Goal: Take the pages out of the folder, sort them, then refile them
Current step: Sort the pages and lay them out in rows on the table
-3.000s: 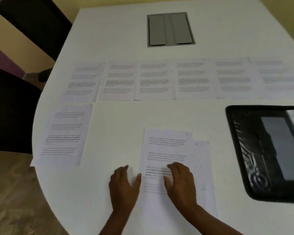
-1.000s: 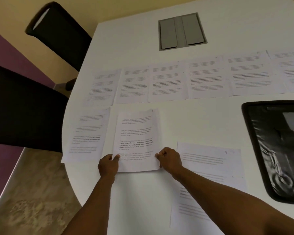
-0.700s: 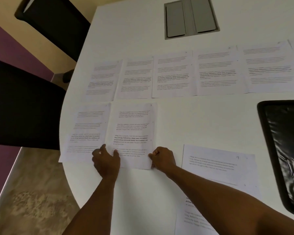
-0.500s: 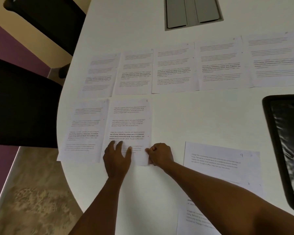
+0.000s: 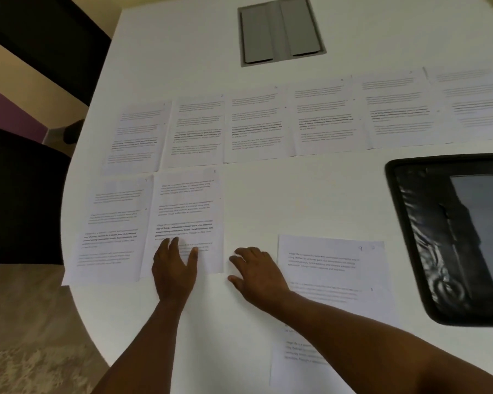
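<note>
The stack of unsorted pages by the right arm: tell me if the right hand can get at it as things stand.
Probably yes. The right hand lies open on the bare table, beside the stack of unsorted pages; nothing lies between them, and the folder sits clear to the right.

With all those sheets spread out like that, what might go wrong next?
The leftmost page of the near row overhangs the table's curved edge, so a nudge might send it to the floor. The left hand lies flat on the second page, which touches that one; a sliding palm may drag both askew. The remaining stack lies under the right forearm, so a sweep of the arm may scatter it.
</note>
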Demonstrator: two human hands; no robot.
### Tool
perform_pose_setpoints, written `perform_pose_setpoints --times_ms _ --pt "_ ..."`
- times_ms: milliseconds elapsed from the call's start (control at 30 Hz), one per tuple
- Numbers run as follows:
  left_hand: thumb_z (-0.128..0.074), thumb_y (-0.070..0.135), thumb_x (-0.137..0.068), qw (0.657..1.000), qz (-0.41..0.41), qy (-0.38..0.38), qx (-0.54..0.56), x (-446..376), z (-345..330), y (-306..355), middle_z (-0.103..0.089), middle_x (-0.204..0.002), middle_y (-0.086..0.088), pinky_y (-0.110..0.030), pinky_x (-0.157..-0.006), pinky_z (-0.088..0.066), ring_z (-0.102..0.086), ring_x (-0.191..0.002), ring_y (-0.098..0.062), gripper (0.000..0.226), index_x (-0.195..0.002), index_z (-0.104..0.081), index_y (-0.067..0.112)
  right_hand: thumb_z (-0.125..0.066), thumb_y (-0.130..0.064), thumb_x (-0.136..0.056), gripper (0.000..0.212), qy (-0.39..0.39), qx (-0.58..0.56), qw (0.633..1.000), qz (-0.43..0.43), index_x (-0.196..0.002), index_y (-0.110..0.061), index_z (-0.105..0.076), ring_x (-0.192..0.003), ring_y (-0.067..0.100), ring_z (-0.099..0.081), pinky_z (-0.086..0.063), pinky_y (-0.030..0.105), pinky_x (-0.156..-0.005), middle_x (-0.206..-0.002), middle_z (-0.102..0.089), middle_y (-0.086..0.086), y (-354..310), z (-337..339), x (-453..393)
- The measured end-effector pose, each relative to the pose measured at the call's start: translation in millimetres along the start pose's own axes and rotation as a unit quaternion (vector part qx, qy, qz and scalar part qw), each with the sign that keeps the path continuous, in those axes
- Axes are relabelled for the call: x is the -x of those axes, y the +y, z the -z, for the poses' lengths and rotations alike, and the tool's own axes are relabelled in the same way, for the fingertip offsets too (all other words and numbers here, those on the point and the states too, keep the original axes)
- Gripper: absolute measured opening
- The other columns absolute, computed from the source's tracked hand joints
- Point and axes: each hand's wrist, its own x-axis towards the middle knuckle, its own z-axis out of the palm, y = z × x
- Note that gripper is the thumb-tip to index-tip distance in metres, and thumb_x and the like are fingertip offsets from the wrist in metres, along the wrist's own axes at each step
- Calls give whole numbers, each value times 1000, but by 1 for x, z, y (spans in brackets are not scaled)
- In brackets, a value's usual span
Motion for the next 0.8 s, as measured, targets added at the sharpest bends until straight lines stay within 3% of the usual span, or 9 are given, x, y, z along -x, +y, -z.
perform_pose_setpoints --times_ms 167,333,433,567,800 --pt "-50 52 -87 994 -94 -35 32 61 -10 37 -52 -138 -13 -40 -108 -35 -46 -129 -29 62 -130 -56 7 -56 -44 -85 41 84 24 993 -83 -115 -18 -65 -110 21 -61 -49 34 -92 -122 -63 1 35 17 67" --pt "-42 64 -84 983 -155 -93 39 143 -27 70 -59 -125 -3 -35 -99 -41 -54 -116 -23 70 -129 -57 14 -64 -39 -85 44 134 16 965 -226 -122 -15 -63 -114 24 -58 -46 38 -95 -126 -62 4 72 30 147" --pt "-49 70 -81 981 -136 -133 18 178 -28 84 -56 -118 2 -30 -93 -40 -53 -109 -19 75 -134 -51 17 -66 -36 -87 49 146 -6 941 -306 -128 -12 -57 -111 26 -57 -47 39 -91 -124 -61 6 84 34 191" --pt "-56 71 -78 982 -57 -179 1 198 -28 98 -48 -133 2 -30 -101 -37 -45 -122 -17 85 -143 -38 18 -67 -38 -87 65 134 -61 904 -401 -140 -10 -42 -116 25 -49 -44 38 -95 -130 -51 9 88 40 225" --pt "-72 53 -75 981 0 -193 5 207 -34 114 -53 -128 -7 -37 -97 -44 -51 -118 -26 78 -136 -44 13 -69 -30 -87 62 123 -129 879 -443 -138 -10 -40 -118 26 -48 -42 36 -97 -128 -51 10 82 48 234"
